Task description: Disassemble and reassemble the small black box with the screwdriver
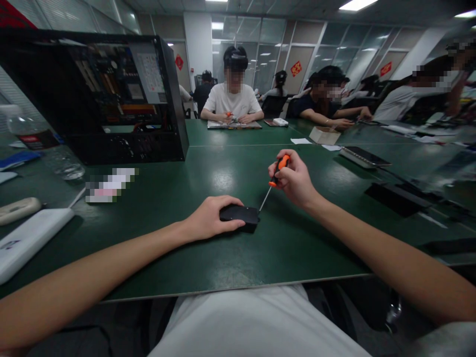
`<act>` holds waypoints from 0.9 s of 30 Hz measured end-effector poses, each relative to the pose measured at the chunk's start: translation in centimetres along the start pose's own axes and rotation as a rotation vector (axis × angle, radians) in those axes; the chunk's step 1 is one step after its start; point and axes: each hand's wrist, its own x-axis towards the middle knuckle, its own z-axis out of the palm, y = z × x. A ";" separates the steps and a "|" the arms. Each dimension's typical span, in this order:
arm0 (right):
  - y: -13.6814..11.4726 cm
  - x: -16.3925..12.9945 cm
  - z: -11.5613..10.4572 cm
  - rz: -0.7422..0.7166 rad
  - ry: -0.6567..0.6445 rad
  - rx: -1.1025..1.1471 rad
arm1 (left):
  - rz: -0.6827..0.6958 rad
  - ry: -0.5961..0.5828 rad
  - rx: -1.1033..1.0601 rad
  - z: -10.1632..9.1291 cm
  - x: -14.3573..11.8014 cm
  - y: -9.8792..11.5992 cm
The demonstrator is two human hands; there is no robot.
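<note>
On the green table [215, 258] lies a small black box-shaped part [240, 213], near the front edge. My left hand [208, 215] grips it from the left, thumb on the near side and fingers over the far side. A screwdriver [280, 169] with an orange and black handle is held in my right hand [295, 178]. Its thin metal shaft slants down to the left, and the tip meets or nearly meets the right end of the black part. Whether it sits in a screw is too small to tell.
An open black computer case [174, 99] stands at the back left, beside a plastic bottle [44, 141]. A white power-bank-like block [37, 238] lies at left. Rightward are a phone [366, 155], a black bracket-like piece [394, 198] and a small carton [324, 135]. A person [233, 99] sits opposite.
</note>
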 end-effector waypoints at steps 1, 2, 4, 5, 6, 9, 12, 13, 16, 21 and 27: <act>0.2 0.1 0.0 0.041 -0.003 0.013 | 0.002 -0.005 0.005 0.0 0.0 0.0; 0.5 0.3 -0.1 0.088 -0.010 0.029 | 0.008 -0.011 0.010 0.0 0.0 0.0; 1.2 0.6 -0.3 0.204 -0.036 0.062 | 0.023 -0.021 0.026 0.0 0.0 -0.1; 1.5 0.7 -0.3 0.263 -0.051 0.079 | 0.028 -0.025 0.036 0.0 0.0 -0.1; 1.9 0.8 -0.4 0.317 -0.067 0.095 | 0.031 -0.028 0.046 0.0 0.0 -0.2; 2.8 0.9 -0.6 0.433 -0.117 0.135 | 0.035 -0.037 0.064 0.0 0.0 -0.4; 3.3 1.0 -0.8 0.482 -0.171 0.176 | 0.038 -0.039 0.063 0.1 0.1 -0.5; 3.3 1.0 -0.9 0.494 -0.188 0.186 | 0.038 -0.042 0.058 0.1 0.1 -0.5; 3.3 1.0 -1.0 0.550 -0.219 0.194 | 0.042 -0.049 0.038 0.0 0.1 -0.5; 3.5 0.6 -0.6 0.672 -0.278 0.231 | 0.054 -0.049 0.019 0.0 0.1 -0.5; 3.8 0.3 0.0 0.657 -0.337 0.258 | 0.050 -0.041 -0.010 0.0 0.1 -0.5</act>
